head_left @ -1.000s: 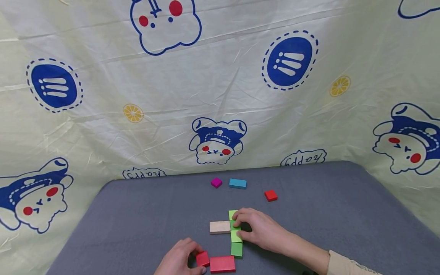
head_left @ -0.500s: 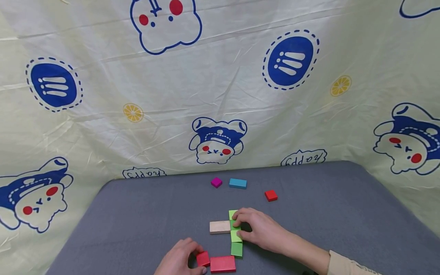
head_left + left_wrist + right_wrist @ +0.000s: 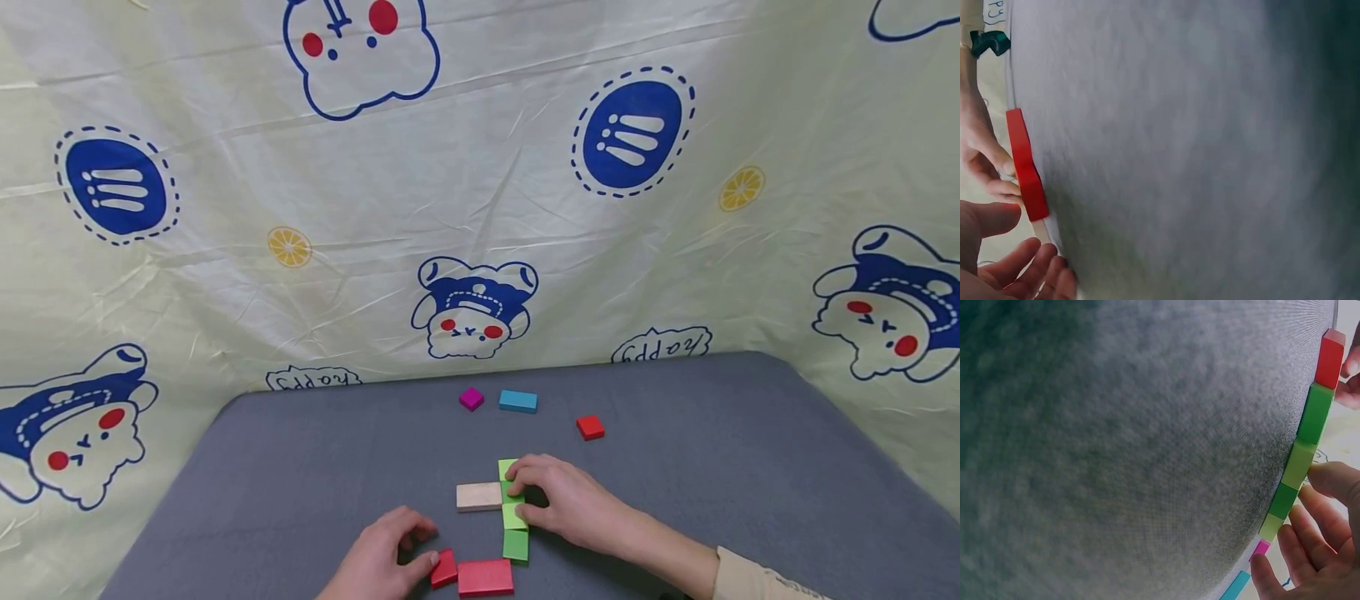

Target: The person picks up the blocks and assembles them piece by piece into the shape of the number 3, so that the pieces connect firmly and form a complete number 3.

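My left hand is spread beside a small red block, its thumb tip right at that block's left edge and its fingers apart from it. In the left wrist view, nothing lies between the thumb and fingers of the left hand. A larger red block stands just right of the small one. My right hand rests its thumb and fingertips along the right side of a column of light and dark green blocks. A pale wooden block meets the column from the left.
Toward the back of the grey table lie a magenta block, a blue block and another red block. A printed cloth hangs behind the table.
My left hand has let go of the small red block, its fingers lifting and drawing off to the left. The right hand stays at the green column.
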### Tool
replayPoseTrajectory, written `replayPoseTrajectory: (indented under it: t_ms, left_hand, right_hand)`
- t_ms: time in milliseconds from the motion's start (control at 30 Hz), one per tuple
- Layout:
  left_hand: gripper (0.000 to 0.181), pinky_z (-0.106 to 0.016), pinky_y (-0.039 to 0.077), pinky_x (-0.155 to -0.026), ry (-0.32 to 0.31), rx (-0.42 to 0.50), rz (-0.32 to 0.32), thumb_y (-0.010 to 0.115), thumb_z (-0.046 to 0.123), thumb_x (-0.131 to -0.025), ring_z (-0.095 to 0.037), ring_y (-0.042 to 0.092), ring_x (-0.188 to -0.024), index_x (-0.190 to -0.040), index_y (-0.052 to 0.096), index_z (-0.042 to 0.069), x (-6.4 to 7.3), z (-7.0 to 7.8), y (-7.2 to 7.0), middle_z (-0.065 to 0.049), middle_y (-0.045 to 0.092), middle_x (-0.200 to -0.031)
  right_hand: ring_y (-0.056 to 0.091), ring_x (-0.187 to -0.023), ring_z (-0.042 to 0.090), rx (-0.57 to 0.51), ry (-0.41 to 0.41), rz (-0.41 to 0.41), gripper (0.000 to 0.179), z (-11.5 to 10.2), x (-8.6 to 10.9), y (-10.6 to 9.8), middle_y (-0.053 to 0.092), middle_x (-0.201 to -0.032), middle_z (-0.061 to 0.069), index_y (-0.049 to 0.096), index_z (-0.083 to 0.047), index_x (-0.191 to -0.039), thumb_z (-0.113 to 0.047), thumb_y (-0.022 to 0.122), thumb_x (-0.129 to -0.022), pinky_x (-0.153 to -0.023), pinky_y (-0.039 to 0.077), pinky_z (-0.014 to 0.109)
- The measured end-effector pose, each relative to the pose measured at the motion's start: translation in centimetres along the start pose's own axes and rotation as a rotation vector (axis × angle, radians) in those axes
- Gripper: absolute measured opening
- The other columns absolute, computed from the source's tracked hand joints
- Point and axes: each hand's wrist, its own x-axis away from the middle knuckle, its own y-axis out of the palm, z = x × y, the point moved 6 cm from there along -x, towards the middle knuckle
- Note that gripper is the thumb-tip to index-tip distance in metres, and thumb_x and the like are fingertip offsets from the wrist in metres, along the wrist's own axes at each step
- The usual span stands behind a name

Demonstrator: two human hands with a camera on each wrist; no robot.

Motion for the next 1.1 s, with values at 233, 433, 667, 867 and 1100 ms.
replayPoseTrajectory:
  t_ms: [233,433,667,867,1100]
  left_hand:
    - [0.023,-0.028,0.047,-0.067,0.067,0.03,0.116,0.077,0.018,-0.084,-0.011,0.053,-0.079,-0.103,0.069,0.009,-1.1,0.0,-1.1,0.004,0.059,-0.091]
    - [0.025,-0.029,0.05,-0.071,0.066,0.028,0.165,0.078,0.016,-0.083,-0.013,0.057,-0.082,-0.105,0.068,0.008,-2.3,0.4,-1.1,0.003,0.061,-0.093]
    - [0.031,-0.032,0.051,-0.076,0.068,-0.017,0.177,0.08,0.019,-0.081,-0.014,0.057,-0.085,-0.108,0.068,0.007,-4.0,0.9,-0.8,0.003,0.061,-0.096]
    - [0.035,-0.031,0.051,-0.076,0.088,-0.004,0.157,0.08,0.026,-0.083,-0.013,0.058,-0.086,-0.11,0.069,0.007,-5.0,1.2,-0.7,0.003,0.062,-0.096]
    - [0.032,-0.034,0.05,-0.081,0.094,0.062,0.099,0.078,0.027,-0.085,-0.015,0.057,-0.091,-0.112,0.07,0.012,-5.6,1.2,-0.4,0.006,0.062,-0.101]
  right_hand:
    - [0.054,-0.114,0.018,0.012,-0.005,0.004,0.016,-0.1,0.1,0.0,0.058,-0.121,-0.01,0.071,-0.022,-0.103,-0.022,0.075,-0.087,-0.094,0.047,0.046]
    - [0.054,-0.114,0.018,0.012,-0.003,0.004,0.016,-0.1,0.1,-0.2,0.059,-0.121,-0.009,0.071,-0.021,-0.103,-0.021,0.075,-0.087,-0.094,0.047,0.046]
    - [0.054,-0.115,0.018,0.011,0.007,-0.007,0.016,-0.1,0.2,-0.3,0.059,-0.121,-0.009,0.072,-0.021,-0.103,-0.023,0.075,-0.087,-0.095,0.046,0.046]
    - [0.053,-0.116,0.018,0.01,0.012,-0.009,0.016,-0.1,0.1,-0.3,0.059,-0.121,-0.01,0.071,-0.023,-0.104,-0.024,0.075,-0.088,-0.095,0.046,0.047]
    - [0.053,-0.115,0.017,0.01,0.005,-0.014,0.015,-0.3,0.1,-0.3,0.058,-0.119,-0.011,0.071,-0.023,-0.103,-0.023,0.074,-0.088,-0.095,0.046,0.046]
